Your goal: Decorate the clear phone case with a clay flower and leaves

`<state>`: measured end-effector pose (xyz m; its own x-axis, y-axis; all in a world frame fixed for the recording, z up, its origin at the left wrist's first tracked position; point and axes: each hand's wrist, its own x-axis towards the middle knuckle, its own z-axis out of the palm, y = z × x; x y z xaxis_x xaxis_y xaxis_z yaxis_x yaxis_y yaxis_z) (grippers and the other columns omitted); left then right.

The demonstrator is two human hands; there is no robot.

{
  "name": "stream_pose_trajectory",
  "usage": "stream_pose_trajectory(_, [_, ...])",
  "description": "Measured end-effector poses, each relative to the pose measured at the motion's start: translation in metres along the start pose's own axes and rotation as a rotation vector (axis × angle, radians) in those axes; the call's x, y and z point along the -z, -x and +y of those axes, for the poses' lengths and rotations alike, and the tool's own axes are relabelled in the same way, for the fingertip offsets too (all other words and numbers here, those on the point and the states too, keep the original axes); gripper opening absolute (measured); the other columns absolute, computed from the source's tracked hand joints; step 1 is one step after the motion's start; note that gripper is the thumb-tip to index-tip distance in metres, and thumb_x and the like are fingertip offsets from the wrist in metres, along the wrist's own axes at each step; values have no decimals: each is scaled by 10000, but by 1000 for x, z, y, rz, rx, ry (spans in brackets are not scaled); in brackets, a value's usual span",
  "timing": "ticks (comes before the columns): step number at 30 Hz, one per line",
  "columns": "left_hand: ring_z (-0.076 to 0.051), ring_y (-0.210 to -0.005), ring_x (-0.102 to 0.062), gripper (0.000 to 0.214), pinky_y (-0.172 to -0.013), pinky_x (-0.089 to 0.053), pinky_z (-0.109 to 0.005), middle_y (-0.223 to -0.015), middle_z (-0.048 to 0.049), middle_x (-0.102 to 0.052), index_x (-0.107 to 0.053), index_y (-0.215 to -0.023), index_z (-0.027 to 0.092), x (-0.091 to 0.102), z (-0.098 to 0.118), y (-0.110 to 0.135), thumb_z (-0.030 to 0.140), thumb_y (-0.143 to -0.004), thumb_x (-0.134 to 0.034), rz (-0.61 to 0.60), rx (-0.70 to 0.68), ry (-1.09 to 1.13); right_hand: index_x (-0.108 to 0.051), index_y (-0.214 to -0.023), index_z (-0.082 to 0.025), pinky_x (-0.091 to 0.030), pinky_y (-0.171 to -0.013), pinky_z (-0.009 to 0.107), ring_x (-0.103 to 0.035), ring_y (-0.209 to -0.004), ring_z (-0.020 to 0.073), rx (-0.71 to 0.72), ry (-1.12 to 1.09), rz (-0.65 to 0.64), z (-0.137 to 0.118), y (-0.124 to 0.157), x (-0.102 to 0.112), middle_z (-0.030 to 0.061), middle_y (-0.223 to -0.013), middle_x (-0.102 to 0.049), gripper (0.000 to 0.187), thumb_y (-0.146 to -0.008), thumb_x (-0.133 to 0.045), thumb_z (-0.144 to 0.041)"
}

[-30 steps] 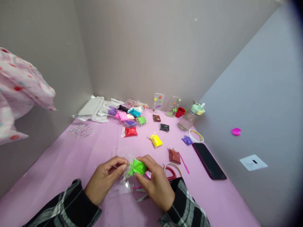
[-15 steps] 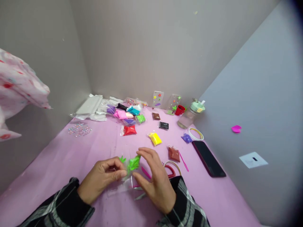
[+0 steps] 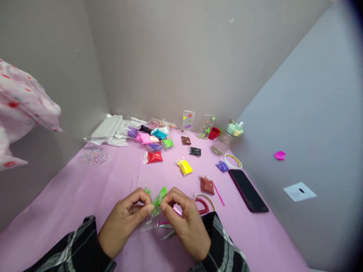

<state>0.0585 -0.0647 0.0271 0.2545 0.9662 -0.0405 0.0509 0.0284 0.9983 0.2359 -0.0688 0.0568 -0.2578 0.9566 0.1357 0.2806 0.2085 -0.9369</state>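
Note:
Low over the pink table [image 3: 85,189], my left hand [image 3: 124,223] and my right hand [image 3: 185,223] meet, both pinching a small clear packet of bright green clay [image 3: 159,197]. The fingertips of both hands close on the packet from either side. A clear plastic sheet [image 3: 147,224] lies under the hands, and a small green bit [image 3: 146,190] sits just behind the left fingers.
Several coloured clay packets lie farther back: red [image 3: 154,157], yellow [image 3: 185,167], brown [image 3: 207,185], black [image 3: 195,151]. A dark phone [image 3: 248,190] lies at the right, a bottle [image 3: 225,140] and red cup [image 3: 214,133] near the wall. Rhinestone stickers [image 3: 95,156] sit at left.
My right hand opened and lifted off the green packet half a second ago, then closed on it again. The packet now looks narrower, pinched between both hands.

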Motion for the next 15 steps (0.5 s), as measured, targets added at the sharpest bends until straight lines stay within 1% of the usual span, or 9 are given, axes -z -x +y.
stream_pose_trajectory(2, [-167,-755,-558,255,-689,-465,-258,-783,-4,-562,-516,-714,216,0,2,1,390,-883,-593,52,-56,-23,-523,-684,-173,-380,-659,238,-485,-697,123,-14,-31,6,-1,-1,0,-19,-716,-514,201,-877,-563,-136])
stream_pose_trajectory(5, [-186,-837,-607,224,-750,-495,-271,-844,-29,-623,-503,-702,225,-2,-1,4,296,-900,-582,151,-194,-75,-545,-697,-170,-387,-670,241,-494,-706,127,-25,-66,-5,-2,0,-1,-12,-727,-528,189,-884,-570,-154])
stream_pose_trajectory(7, [-202,-884,-629,168,-778,-510,-286,-891,-50,-651,-586,-731,231,-2,-5,5,231,-898,-569,185,-327,-145,-567,-725,-170,-391,-680,244,-502,-721,131,-10,-60,-10,0,2,-3,-6,-744,-535,180,-905,-567,-178])
stream_pose_trajectory(9, [-215,-917,-645,169,-795,-523,-296,-945,-70,-669,-698,-827,249,-2,-7,5,182,-891,-557,187,-431,-229,-575,-756,-172,-389,-686,247,-504,-737,134,25,-25,-3,2,3,-4,-1,-765,-538,177,-929,-550,-192])
stream_pose_trajectory(11, [-224,-912,-661,215,-778,-543,-291,-964,-78,-680,-752,-930,275,-3,-7,4,169,-875,-573,190,-445,-268,-573,-781,-176,-386,-693,253,-507,-755,137,58,30,12,4,4,-6,4,-789,-542,175,-949,-527,-194])
stream_pose_trajectory(13, [-231,-897,-672,217,-744,-563,-279,-954,-79,-685,-766,-959,284,-3,-6,4,184,-854,-604,192,-402,-252,-572,-800,-178,-385,-702,261,-514,-777,144,85,83,26,5,6,-7,12,-812,-552,172,-959,-509,-192])
stream_pose_trajectory(15, [-232,-900,-675,217,-745,-572,-271,-958,-79,-684,-765,-976,284,-4,-6,4,199,-846,-614,189,-363,-236,-572,-810,-179,-384,-710,270,-518,-797,153,110,131,33,6,7,-8,22,-824,-559,173,-965,-494,-187])
